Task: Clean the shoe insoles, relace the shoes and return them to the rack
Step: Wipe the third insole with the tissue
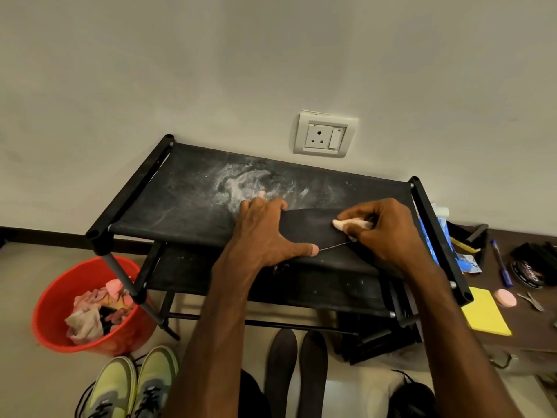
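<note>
One insole (310, 229) lengthwise L-R on rack (180, 203), L hand (265, 233) grips it, R hand (381, 232) pinches wipe (351, 224)

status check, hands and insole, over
Left hand holds the insole down on the rack top. Right hand grips a pale cloth on it. Nothing in the way.

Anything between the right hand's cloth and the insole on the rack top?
Nothing visible. The cloth, pinched in the right hand, lies directly on the insole on the rack top shelf. The left hand holds the insole's left end, clear of the cloth.
</note>
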